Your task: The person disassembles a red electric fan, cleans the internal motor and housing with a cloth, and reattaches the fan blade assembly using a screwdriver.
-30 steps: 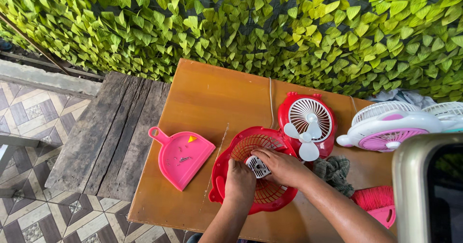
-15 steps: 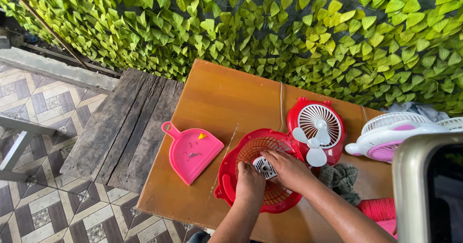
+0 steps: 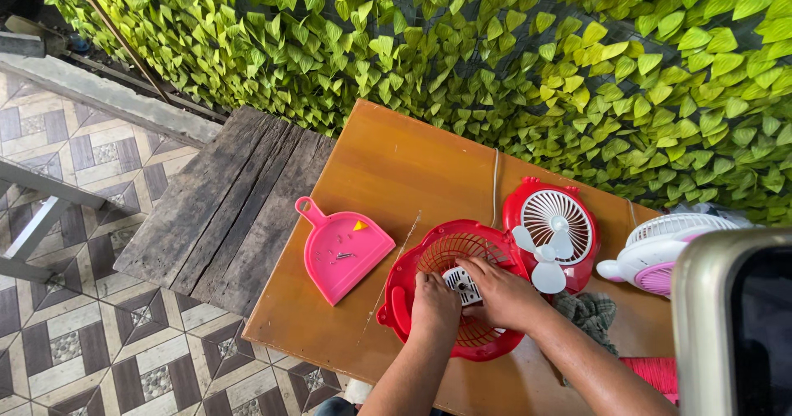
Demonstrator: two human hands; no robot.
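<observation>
1. Green leaves cover the wall behind an orange-brown tabletop [image 3: 396, 168], with weathered planks and patterned floor tiles to its left.
2. Near the front edge of the tabletop lies a red fan grille [image 3: 450, 288], round side up, with a small white motor hub [image 3: 462, 284] at its middle.
3. Left hand [image 3: 435, 307] rests on the grille, fingers curled down against the hub's left side; it presses rather than wraps around it.
4. Right hand [image 3: 503, 292] lies over the hub's right side, fingers bent onto it, gripping the hub between thumb and fingers as far as can be seen.
5. Just beside the grille, to the right, sits a red fan body [image 3: 554, 230] with white blades [image 3: 540, 259]; a grey-green cloth [image 3: 590, 313] lies below it.
6. A pink dustpan [image 3: 342, 247] holding a few small screws lies left of the grille, apart from it.
7. A white and pink fan [image 3: 660, 247] stands at the far right.
8. Compared with half a second ago, both hands stay on the hub in nearly the same pose; the view has only shifted slightly, and nothing on the tabletop has moved.
</observation>
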